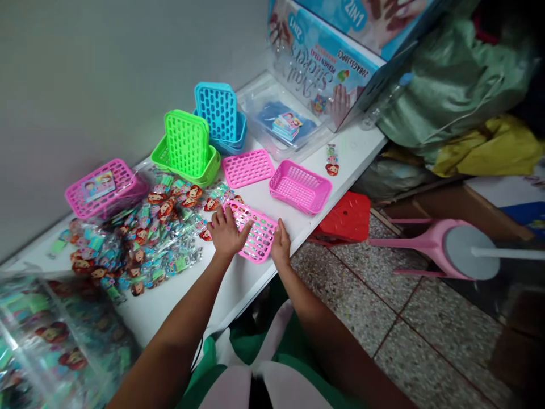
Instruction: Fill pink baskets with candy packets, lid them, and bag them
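A pink perforated plastic lid (260,237) lies at the table's front edge, with colourful bits showing through its slots; whether a basket sits beneath it I cannot tell. My left hand (227,234) rests on its left part, fingers spread. At its right edge, my right hand (281,241) is closed on the rim. Just behind are another flat pink lid (248,168) and a pink basket (300,187). A loose pile of small clear packets with red-haired doll pictures (164,218) spreads to the left of my left hand.
Green baskets (187,145) and blue baskets (219,116) stand by the wall, and a wrapped pink basket (104,187) sits left. A large bag of packets (55,341) fills the near left. Cartons (319,62) stand behind; a red stool (347,218) is beside the table.
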A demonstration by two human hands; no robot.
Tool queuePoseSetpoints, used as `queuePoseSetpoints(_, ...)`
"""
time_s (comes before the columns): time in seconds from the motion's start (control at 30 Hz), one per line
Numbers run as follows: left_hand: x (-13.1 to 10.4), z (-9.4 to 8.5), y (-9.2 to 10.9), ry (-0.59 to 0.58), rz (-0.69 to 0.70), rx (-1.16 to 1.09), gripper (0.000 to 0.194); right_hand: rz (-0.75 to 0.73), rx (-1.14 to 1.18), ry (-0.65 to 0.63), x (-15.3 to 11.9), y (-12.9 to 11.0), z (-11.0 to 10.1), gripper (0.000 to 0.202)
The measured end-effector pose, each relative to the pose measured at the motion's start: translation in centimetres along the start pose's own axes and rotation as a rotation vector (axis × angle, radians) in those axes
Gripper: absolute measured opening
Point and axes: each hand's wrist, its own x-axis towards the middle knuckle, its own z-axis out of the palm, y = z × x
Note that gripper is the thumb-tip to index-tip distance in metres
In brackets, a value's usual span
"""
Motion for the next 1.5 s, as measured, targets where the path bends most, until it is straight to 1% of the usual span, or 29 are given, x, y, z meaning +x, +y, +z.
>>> queuePoseSetpoints(0.13, 0.0, 0.1, 0.0, 0.006, 0.033, 0.017, 0.090, -0.027, 0.011, 0.033, -0.2, -0.2, 0.2, 0.052)
queuePoseSetpoints(0.27, 0.7, 0.3, 0.0, 0.008, 0.015, 0.045, 0.086, -0.014, 0.003, 0.037, -0.1, -0.3, -0.1, 0.042)
queuePoseSetpoints(0.37, 1.5, 0.4, -0.1, 0.014, -0.041, 0.050, 0.074, -0.008, 0.011, 0.046, 0.1, -0.4, 0.1, 0.038)
queuePoseSetpoints(0.47, 2.8, 0.4, -0.4, 0.022, -0.065, 0.040, 0.063, 0.029, 0.102, 0.076, 0.1, -0.5, 0.3, 0.038)
queuePoseSetpoints(0.53, 3.9, 0.4, -0.6, -0.011, -0.064, 0.014, 0.059, 0.039, 0.141, 0.064, 0.0, -0.6, 0.3, 0.039)
queuePoseSetpoints(0.67, 6.0, 0.7, -1.5, -0.138, -0.075, -0.093, 0.051, -0.004, 0.099, 0.008, 0.0, -0.7, -0.1, 0.039)
queuePoseSetpoints(0.77, 7.0, 0.9, -2.0, -0.154, 0.000, -0.193, 0.045, -0.022, 0.066, -0.002, -0.1, -0.7, -0.4, 0.037)
queuePoseSetpoints(0.83, 7.5, 1.0, -2.2, -0.150, 0.044, -0.223, 0.043, -0.019, 0.056, 0.003, -0.2, -0.6, -0.5, 0.036)
queuePoseSetpoints(0.87, 7.7, 1.0, -2.1, -0.165, 0.048, -0.230, 0.043, -0.014, 0.053, 0.007, -0.2, -0.6, -0.5, 0.036)
queuePoseSetpoints(0.97, 8.1, 1.1, -1.8, -0.206, 0.012, -0.228, 0.044, 0.004, 0.050, 0.009, -0.3, -0.6, -0.5, 0.034)
queuePoseSetpoints(1.07, 8.1, 1.2, -1.2, -0.162, -0.026, -0.173, 0.046, 0.039, 0.073, 0.007, -0.1, -1.0, -0.3, 0.033)
queuePoseSetpoints(1.2, 7.9, 1.5, -0.6, -0.158, -0.036, -0.051, 0.049, 0.104, 0.069, 0.033, 0.1, -1.4, 0.4, 0.031)
queuePoseSetpoints(1.27, 7.8, 1.6, -0.3, -0.133, -0.036, 0.038, 0.051, 0.078, 0.017, 0.057, 0.1, -1.5, 0.7, 0.032)
queuePoseSetpoints(1.33, 7.7, 1.6, -0.1, -0.109, -0.030, 0.099, 0.053, -0.007, -0.047, 0.072, 0.0, -1.3, 0.8, 0.034)
queuePoseSetpoints(1.43, 7.6, 1.5, 0.1, -0.128, -0.030, 0.104, 0.054, -0.150, -0.130, 0.047, 0.0, -0.9, 0.7, 0.039)
queuePoseSetpoints(1.5, 7.5, 1.4, 0.1, -0.151, -0.037, 0.096, 0.055, -0.186, -0.147, 0.027, 0.1, -0.6, 0.6, 0.040)
